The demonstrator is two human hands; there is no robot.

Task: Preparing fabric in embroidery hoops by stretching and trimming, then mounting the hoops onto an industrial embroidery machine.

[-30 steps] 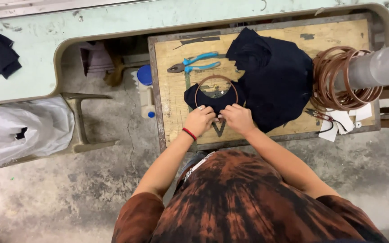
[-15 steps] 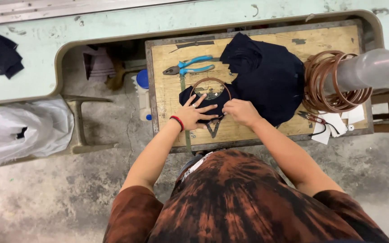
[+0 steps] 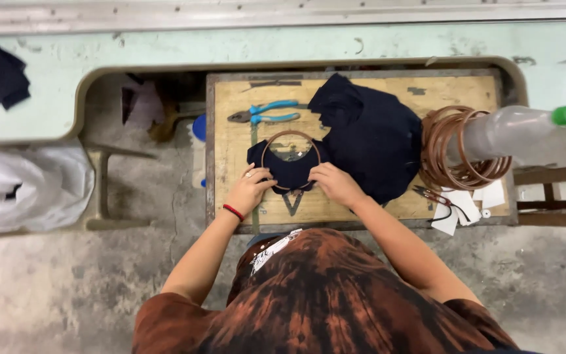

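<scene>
Both hands press down on the dark cloth (image 3: 287, 172) under the ring (image 3: 290, 159), left hand (image 3: 250, 190) at seven o'clock, right hand (image 3: 335, 183) at five, fingers curled gripping its edge on the desk (image 3: 361, 211).

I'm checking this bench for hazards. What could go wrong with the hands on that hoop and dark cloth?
The brown hoop lies on the dark cloth under the left hand and right hand; fingers might get pinched. The stacked hoops hang around a grey tube and could slide off. Blue-handled pliers lie nearby and might snag the cloth.
</scene>
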